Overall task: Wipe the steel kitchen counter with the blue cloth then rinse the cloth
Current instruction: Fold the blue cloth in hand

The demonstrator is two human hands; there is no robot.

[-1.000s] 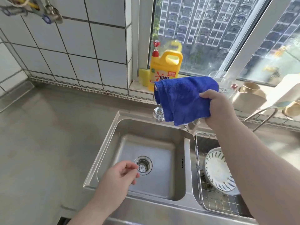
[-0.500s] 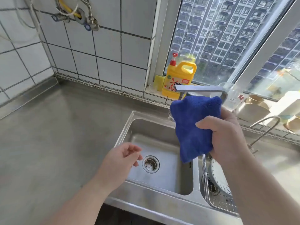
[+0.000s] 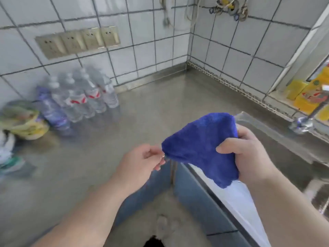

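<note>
Head view: we're looking down over a corner of the steel worktop (image 3: 160, 111), and the picture is smeared with motion blur.
Blue cloth: we've got the blue cloth (image 3: 201, 147) up in the air between both hands, above the worktop's front edge, touching no surface.
Right hand: our right hand (image 3: 247, 154) is wrapped round the cloth's right side, thumb across the front, fingers curled behind it.
Left hand: our left hand (image 3: 142, 161) is at the cloth's left corner, fingertips pinched on that tip.
Cloth shape: it's stretched into a rough triangle, the lower corner hanging down below the right hand.
Sink: just a slice of the steel sink (image 3: 277, 139) shows at the right, behind the right hand.
Tap: the tap's base (image 3: 300, 122) sits at the far right edge, blurred.
Detergent bottle: a yellow detergent bottle (image 3: 313, 97) stands on the window ledge, cut off by the frame.
Water bottles: a pack of plastic water bottles (image 3: 78, 98) stands against the tiled wall on the left, well apart from the cloth.
Bag: a yellow-green plastic bag (image 3: 23, 120) lies just beside the bottles, too blurred for us to say more.
Sockets: a row of wall sockets (image 3: 78, 41) runs across the tiles above the bottles.
</note>
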